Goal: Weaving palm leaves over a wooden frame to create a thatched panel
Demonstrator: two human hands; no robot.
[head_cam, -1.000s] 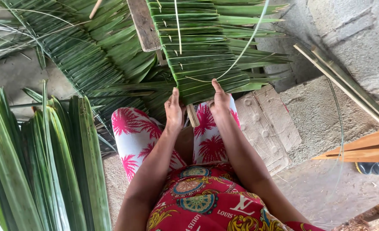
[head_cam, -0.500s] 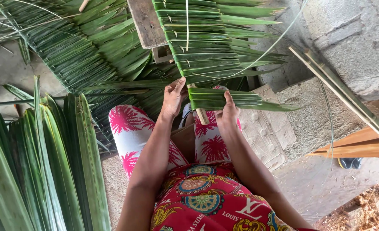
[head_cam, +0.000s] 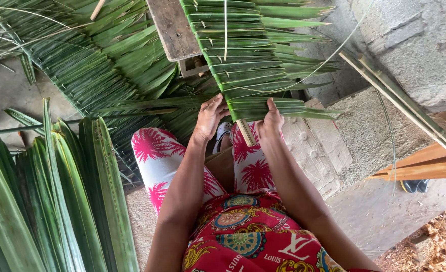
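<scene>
The left hand rests at the near left edge of the woven palm-leaf panel, fingers curled loosely against the lowest folded leaf; whether they pinch it cannot be told. The right hand holds the same leaf from the near side, thumb on top, fingers closed around its fold. The panel runs from the hands to the far edge of the view, its leaves folded over a pale wooden stick whose near end protrudes between the two hands, above the person's knees. A weathered wooden plank lies just left of the panel. A bundle of loose green palm leaves stands at the near left. Long split stalks lean against a concrete block wall at the right.
</scene>
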